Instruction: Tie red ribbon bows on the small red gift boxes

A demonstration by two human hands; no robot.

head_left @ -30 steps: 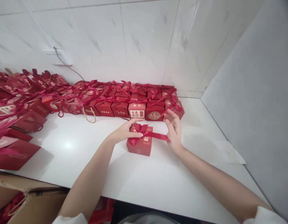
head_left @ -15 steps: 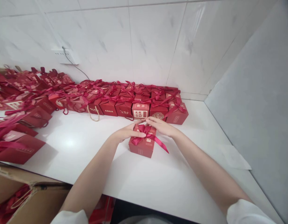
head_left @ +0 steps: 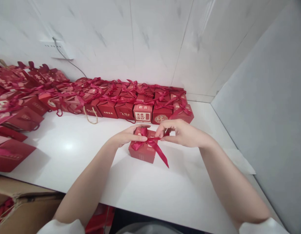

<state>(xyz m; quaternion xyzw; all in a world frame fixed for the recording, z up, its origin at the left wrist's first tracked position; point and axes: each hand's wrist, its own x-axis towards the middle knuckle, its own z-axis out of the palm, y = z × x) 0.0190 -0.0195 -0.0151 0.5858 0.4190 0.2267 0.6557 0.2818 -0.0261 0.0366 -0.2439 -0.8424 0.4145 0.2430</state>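
A small red gift box [head_left: 142, 155] stands on the white table in front of me, a dark-pink ribbon [head_left: 160, 153] knotted across its top. My left hand [head_left: 127, 136] grips the box's left side, the thumb pressing on the ribbon beside the knot and the fingers behind the box. My right hand [head_left: 182, 133] pinches part of the ribbon between thumb and fingers, just right of the knot. One loose ribbon end hangs over the box's front right corner. The back of the box is hidden by my hands.
Rows of red boxes with ribbons [head_left: 107, 110] line the tiled wall. More red boxes [head_left: 12, 154] crowd the table's left side. An open cardboard carton [head_left: 34, 211] sits below the front left edge. A grey panel [head_left: 267, 97] bounds the right side.
My right hand let go of the ribbon end it had pulled out rightward, reached to the box's top, and now pinches ribbon near the knot. My left hand stays on the box.
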